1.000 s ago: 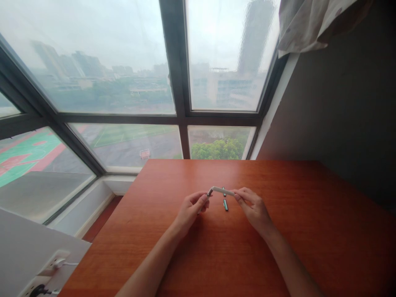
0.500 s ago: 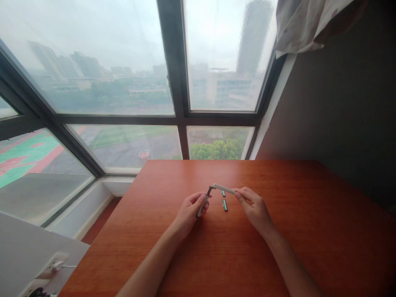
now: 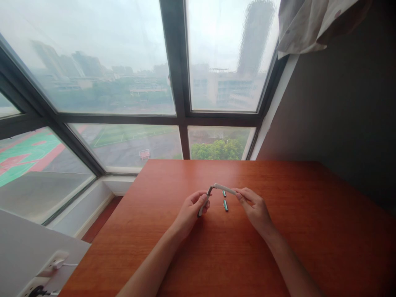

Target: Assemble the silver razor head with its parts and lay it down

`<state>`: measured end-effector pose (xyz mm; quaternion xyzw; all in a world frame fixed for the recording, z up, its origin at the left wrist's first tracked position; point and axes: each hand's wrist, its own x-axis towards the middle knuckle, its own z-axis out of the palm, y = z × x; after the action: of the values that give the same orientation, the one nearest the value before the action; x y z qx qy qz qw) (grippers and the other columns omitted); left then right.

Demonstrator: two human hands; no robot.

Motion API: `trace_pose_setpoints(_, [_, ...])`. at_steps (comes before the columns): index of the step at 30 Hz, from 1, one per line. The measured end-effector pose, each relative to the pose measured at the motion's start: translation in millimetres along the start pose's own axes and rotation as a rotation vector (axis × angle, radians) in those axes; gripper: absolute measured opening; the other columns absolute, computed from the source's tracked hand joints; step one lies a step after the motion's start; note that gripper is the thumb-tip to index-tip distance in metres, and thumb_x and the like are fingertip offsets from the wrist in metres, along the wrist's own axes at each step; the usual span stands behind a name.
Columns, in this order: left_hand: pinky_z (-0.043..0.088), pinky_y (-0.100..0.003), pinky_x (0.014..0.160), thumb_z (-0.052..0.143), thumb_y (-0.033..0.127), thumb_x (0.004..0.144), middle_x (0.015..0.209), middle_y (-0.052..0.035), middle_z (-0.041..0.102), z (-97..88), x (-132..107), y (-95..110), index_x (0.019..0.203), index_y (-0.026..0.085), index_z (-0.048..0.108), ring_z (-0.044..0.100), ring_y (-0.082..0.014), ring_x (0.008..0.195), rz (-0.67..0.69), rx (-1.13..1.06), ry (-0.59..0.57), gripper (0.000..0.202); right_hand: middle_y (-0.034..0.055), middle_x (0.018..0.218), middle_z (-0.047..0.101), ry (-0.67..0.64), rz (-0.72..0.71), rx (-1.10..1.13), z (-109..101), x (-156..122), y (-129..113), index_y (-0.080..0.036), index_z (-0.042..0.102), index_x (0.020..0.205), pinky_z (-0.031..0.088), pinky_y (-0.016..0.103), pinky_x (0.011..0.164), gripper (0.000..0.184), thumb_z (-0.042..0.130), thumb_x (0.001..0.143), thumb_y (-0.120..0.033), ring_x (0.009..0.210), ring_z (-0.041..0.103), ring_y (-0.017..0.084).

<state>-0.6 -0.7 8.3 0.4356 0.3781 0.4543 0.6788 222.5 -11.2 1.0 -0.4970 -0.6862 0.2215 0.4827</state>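
Above the red-brown wooden table (image 3: pixel 278 247), both my hands hold a slim white hinged object (image 3: pixel 223 189) bent open at a dark joint. My left hand (image 3: pixel 190 212) is closed on its lower white arm, which slants down toward the table. My right hand (image 3: pixel 253 208) pinches the far end of its upper white arm with the fingertips. Two small dark green cylinders lie on the table between my hands: one (image 3: pixel 225 205) near my right fingers, a shorter one (image 3: pixel 224 193) just beyond it, partly hidden by the white arm.
A large window with a dark frame (image 3: pixel 182 119) runs along the table's far edge. A grey wall (image 3: pixel 340 107) stands on the right, with a cloth (image 3: pixel 309 24) hanging at its top. A white power strip (image 3: pixel 51 264) sits at the lower left.
One second ago the white object was nearly straight between my hands. Its left arm has since folded down at the joint under my left hand. My right hand has stayed put.
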Motion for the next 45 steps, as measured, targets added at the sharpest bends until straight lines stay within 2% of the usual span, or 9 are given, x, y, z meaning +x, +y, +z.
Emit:
trace_pose_setpoints(11, [0.031,-0.021,0.052,0.068,0.048,0.075,0.064,0.0,0.056,0.1,-0.2,1.0,0.09,0.016,0.059,0.044,-0.0095,0.055,0.009,-0.054,0.005,0.037,0.0055,0.091,0.068,0.034,0.019,0.007,-1.7,0.5,-1.1,-0.022,0.071,0.1,0.047,0.031,0.078,0.029,0.049,0.092,-0.039,0.085,0.062,0.021])
trace_pose_setpoints(17, [0.032,-0.021,0.052,0.069,0.048,0.074,0.074,-0.0029,0.059,1.2,-1.4,1.1,0.089,0.015,0.062,0.046,-0.0088,0.055,-0.007,-0.027,0.008,0.037,0.006,0.092,0.069,0.011,-0.002,0.028,0.9,0.4,-0.7,-0.022,0.071,0.101,0.048,0.031,0.077,0.029,0.05,0.091,-0.04,0.086,0.062,0.021])
trace_pose_setpoints(20, [0.032,-0.021,0.051,0.07,0.047,0.072,0.07,-0.0014,0.058,0.3,-0.8,1.4,0.088,0.015,0.062,0.046,-0.0082,0.053,0.005,-0.041,0.029,0.037,0.0062,0.09,0.069,0.012,0.005,-0.008,1.3,0.0,2.2,-0.022,0.072,0.098,0.047,0.031,0.076,0.028,0.05,0.091,-0.039,0.084,0.062,0.021])
trace_pose_setpoints(26, [0.032,-0.021,0.05,0.071,0.048,0.071,0.069,0.0,0.06,-0.8,1.4,0.1,0.099,0.017,0.059,0.047,-0.0081,0.052,0.037,-0.066,0.072,0.043,0.0058,0.09,0.068,0.028,0.017,-0.04,0.0,-0.6,3.4,-0.022,0.071,0.096,0.047,0.032,0.079,0.026,0.051,0.091,-0.038,0.084,0.062,0.021])
trace_pose_setpoints(33, [0.032,-0.022,0.051,0.07,0.045,0.074,0.07,-0.001,0.06,-0.6,0.3,-1.6,0.097,0.016,0.059,0.047,-0.0085,0.054,0.028,-0.055,0.028,0.039,0.0058,0.09,0.068,0.008,0.0,-0.04,2.1,-1.4,0.6,-0.022,0.071,0.099,0.047,0.031,0.076,0.027,0.05,0.092,-0.037,0.084,0.062,0.021])
trace_pose_setpoints(39, [0.031,-0.022,0.051,0.069,0.045,0.075,0.07,-0.0006,0.059,-2.0,1.8,-1.1,0.097,0.016,0.058,0.047,-0.0086,0.054,0.05,-0.074,0.051,0.038,0.0058,0.089,0.068,0.022,0.011,-0.049,0.5,-1.3,1.5,-0.021,0.071,0.099,0.046,0.031,0.077,0.026,0.051,0.092,-0.036,0.083,0.062,0.021])
trace_pose_setpoints(45, [0.031,-0.021,0.051,0.068,0.045,0.076,0.07,-0.001,0.06,-3.9,3.3,-3.8,0.098,0.016,0.058,0.047,-0.0091,0.055,0.07,-0.035,0.045,0.037,0.0057,0.091,0.068,0.018,0.012,0.035,1.5,-0.7,-0.3,-0.02,0.071,0.1,0.046,0.028,0.076,0.027,0.051,0.091,-0.036,0.085,0.062,0.02])
